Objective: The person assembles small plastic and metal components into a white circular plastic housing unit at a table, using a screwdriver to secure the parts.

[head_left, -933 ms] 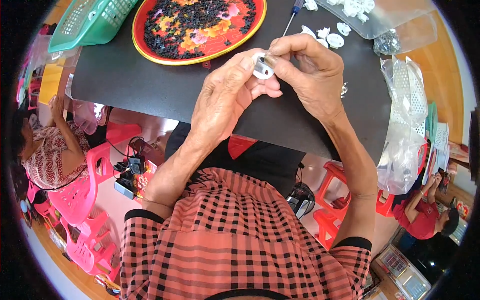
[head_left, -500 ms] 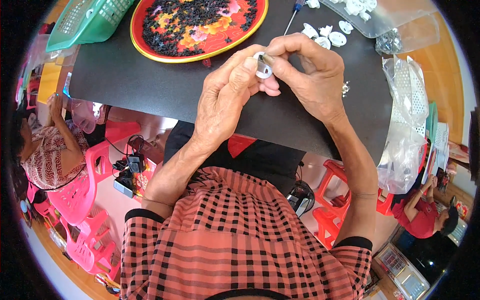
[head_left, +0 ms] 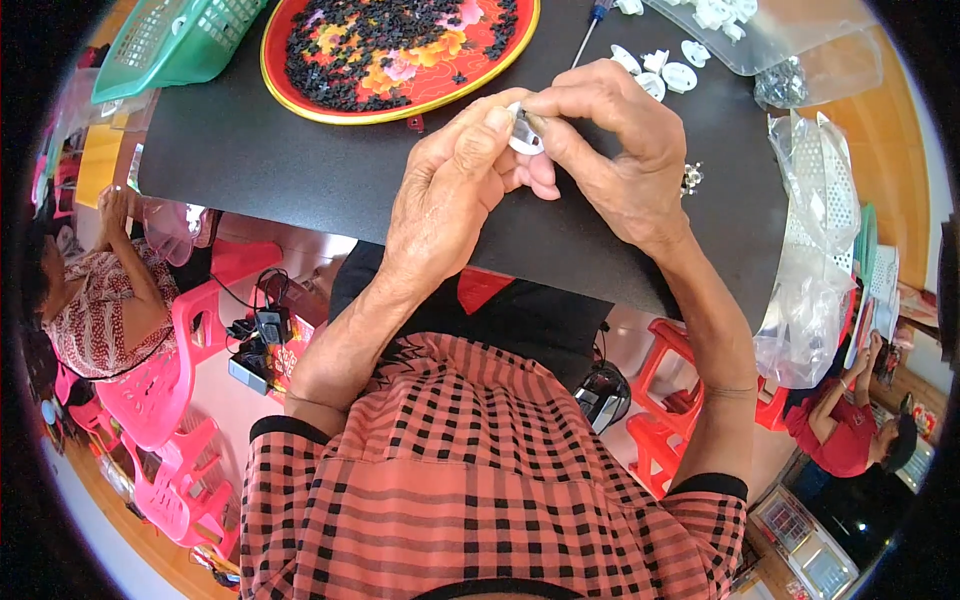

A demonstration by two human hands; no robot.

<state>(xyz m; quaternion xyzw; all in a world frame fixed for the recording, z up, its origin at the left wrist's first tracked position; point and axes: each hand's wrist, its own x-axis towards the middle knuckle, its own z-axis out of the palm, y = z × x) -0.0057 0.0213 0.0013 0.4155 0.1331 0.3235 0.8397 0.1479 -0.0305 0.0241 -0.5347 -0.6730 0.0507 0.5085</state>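
Note:
A small round white plastic part [head_left: 524, 139] with a hollow middle is held up over the black table. My left hand [head_left: 452, 175] pinches it between thumb and fingers. On its other side, my right hand [head_left: 620, 145] is closed, thumb and forefinger pressed together at the rim; a small dark piece seems to show there, too small to name. Beyond my hands lies a red flowered tray [head_left: 400, 60] with many small black pieces [head_left: 345, 85]. Similar white parts [head_left: 680, 77] lie loose at the far right, near a screwdriver [head_left: 590, 30].
A green basket [head_left: 180, 50] stands at the far left. Clear plastic containers [head_left: 830, 70] and a clear bag [head_left: 805, 330] line the right side. Small shiny metal pieces [head_left: 691, 179] lie by my right wrist. Pink chairs [head_left: 150, 400], red stools [head_left: 665, 400] and two other people are farther off.
The white part has tilted between my fingers, so its ring shows more edge-on. My right fingers have shifted slightly left and up along its rim.

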